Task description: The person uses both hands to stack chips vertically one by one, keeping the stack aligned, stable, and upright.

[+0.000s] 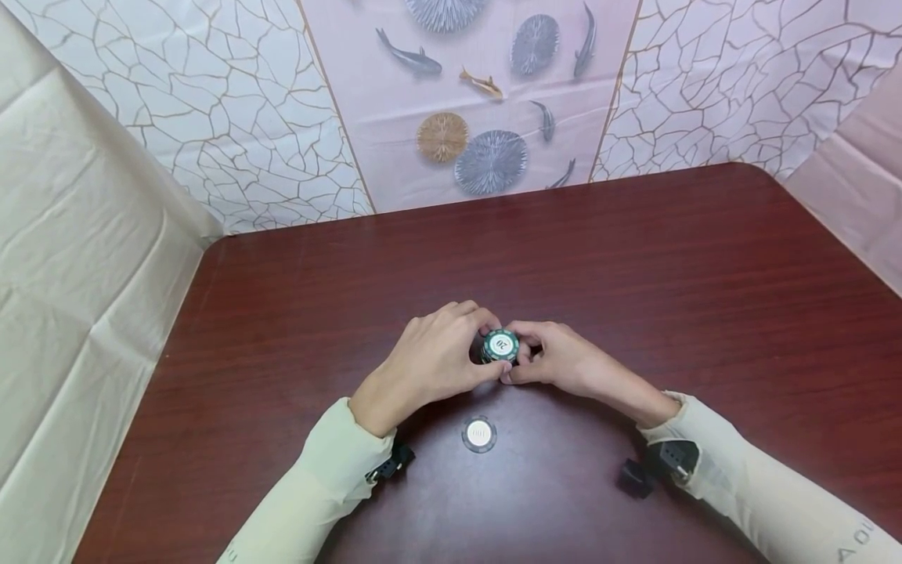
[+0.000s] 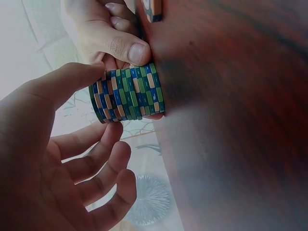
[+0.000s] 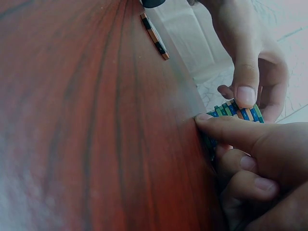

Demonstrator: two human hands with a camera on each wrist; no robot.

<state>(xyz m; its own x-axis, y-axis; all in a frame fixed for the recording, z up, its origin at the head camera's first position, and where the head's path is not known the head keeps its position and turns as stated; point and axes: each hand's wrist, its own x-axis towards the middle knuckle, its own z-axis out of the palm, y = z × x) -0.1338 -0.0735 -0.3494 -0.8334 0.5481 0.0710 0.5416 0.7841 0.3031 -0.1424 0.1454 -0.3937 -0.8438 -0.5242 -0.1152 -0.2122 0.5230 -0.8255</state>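
A stack of poker chips (image 1: 501, 345) stands on the table, its green top chip marked 20. Seen from the left wrist, the stack's edges (image 2: 127, 94) show green, blue and peach bands. My left hand (image 1: 438, 352) pinches the upper chips between thumb and fingertips. Lower on the stack, close to the tabletop, my right hand (image 1: 562, 357) grips it with thumb and fingers. The right wrist view has the chips (image 3: 234, 111) partly hidden behind both hands. One separate black-and-peach chip (image 1: 479, 434) with a pale centre lies flat, nearer to me than the stack.
The dark red-brown wooden table (image 1: 317, 298) has rounded far corners. Patterned cloth (image 1: 486, 102) hangs behind it, and plain pale cloth (image 1: 84, 258) hangs at the left. Black wrist devices (image 1: 672, 460) are strapped over both sleeves.
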